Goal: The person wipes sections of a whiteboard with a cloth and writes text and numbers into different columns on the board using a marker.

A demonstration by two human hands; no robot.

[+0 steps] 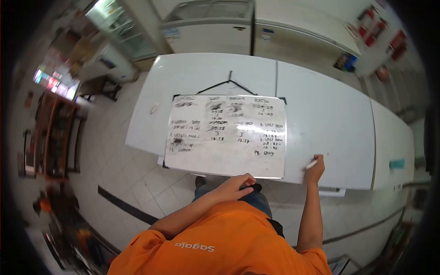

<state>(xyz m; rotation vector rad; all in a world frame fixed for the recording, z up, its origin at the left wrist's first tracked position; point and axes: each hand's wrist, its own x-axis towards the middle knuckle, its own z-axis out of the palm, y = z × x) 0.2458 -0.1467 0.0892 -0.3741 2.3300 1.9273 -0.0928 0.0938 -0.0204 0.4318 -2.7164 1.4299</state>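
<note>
A small whiteboard [220, 162] with handwritten names and times in black lies on the white table, its hanging cord stretched out past the far edge. Some of the writing is smudged. My left hand [237, 185] is at the near edge of the board, thumb and fingers apart, with nothing in it. Whether it touches the board I cannot tell. To the right of the board, my right hand [316, 170] is closed around a white marker [311, 164] over the table's near edge.
The white table [327, 114] stretches in joined sections to both sides. A teal object [397, 163] rests at its right end. Beyond stand a chest freezer [208, 36] and a glass-door fridge [123, 27]. Fire extinguishers [376, 30] are at the back right; a wooden rack [50, 135] stands left.
</note>
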